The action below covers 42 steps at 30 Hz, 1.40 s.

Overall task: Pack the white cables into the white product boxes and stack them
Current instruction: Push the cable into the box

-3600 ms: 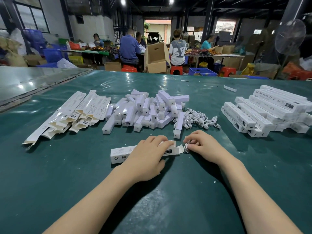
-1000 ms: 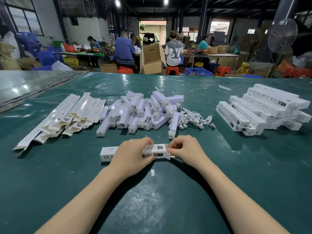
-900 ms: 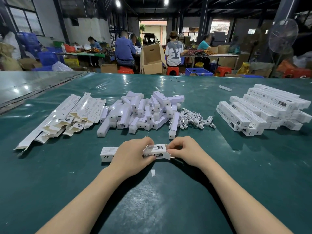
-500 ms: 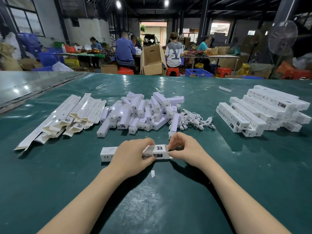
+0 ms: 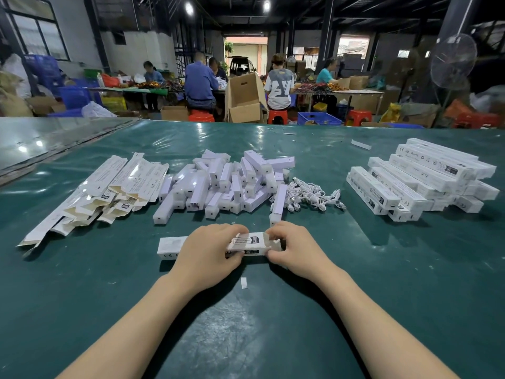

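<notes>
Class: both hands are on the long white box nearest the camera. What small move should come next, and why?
Probably tuck the right end flap shut. The left hand holds the long white cardboard box steady, the right hand pinches its right end, and the flap there looks ajar.

Left hand (image 5: 208, 251) grips the box (image 5: 171, 245) from above; right hand (image 5: 296, 248) pinches its end

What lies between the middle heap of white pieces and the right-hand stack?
Head view: a tangle of white cables beside the heap, then bare green table up to the stack.
</notes>
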Tool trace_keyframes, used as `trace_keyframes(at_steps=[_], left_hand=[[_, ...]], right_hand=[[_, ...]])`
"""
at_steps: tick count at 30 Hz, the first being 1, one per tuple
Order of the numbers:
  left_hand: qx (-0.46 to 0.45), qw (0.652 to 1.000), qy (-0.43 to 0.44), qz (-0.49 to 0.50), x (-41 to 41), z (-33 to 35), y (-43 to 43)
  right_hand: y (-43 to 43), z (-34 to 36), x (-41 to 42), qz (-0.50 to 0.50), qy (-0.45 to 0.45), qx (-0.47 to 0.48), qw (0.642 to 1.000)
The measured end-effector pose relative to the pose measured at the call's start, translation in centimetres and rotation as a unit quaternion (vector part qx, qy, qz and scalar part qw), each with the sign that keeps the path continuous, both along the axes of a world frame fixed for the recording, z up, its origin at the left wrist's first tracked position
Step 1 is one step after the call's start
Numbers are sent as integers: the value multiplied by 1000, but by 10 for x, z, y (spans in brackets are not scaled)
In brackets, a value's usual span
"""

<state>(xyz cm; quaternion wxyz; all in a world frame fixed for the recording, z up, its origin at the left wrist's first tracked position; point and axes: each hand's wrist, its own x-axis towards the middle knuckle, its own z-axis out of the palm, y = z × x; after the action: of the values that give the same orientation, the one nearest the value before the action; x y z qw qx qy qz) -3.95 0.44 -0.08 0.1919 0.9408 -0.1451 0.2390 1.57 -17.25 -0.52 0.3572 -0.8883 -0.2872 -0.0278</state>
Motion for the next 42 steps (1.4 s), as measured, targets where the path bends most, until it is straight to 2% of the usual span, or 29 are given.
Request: trace_keyframes(at_steps=[5, 20, 29, 31, 33, 36, 37, 42], left_hand=[[-12, 999, -32, -5, -1, 2, -4], [-15, 1000, -17, -7, 0, 2, -2], [-35, 999, -15, -7, 0, 3, -4], [-36, 999, -19, -4, 0, 3, -5], [-42, 999, -25, -4, 0, 3, -6], [-51, 998, -38, 2, 1, 3, -5], [-50, 998, -41, 0, 0, 3, -5], [-53, 997, -56, -17, -2, 4, -7]], right_hand=[[-2, 2, 1, -62, 37, 179, 981], [3, 3, -7, -9, -8, 80, 997], [6, 3, -8, -24, -57, 35, 997], [9, 3, -8, -37, -12, 92, 995], [8, 6, -8, -28, 85, 190, 978], [3, 12, -6, 23, 257, 356, 898], [2, 13, -6, 32, 279, 365, 888], [1, 12, -7, 49, 278, 331, 901]])
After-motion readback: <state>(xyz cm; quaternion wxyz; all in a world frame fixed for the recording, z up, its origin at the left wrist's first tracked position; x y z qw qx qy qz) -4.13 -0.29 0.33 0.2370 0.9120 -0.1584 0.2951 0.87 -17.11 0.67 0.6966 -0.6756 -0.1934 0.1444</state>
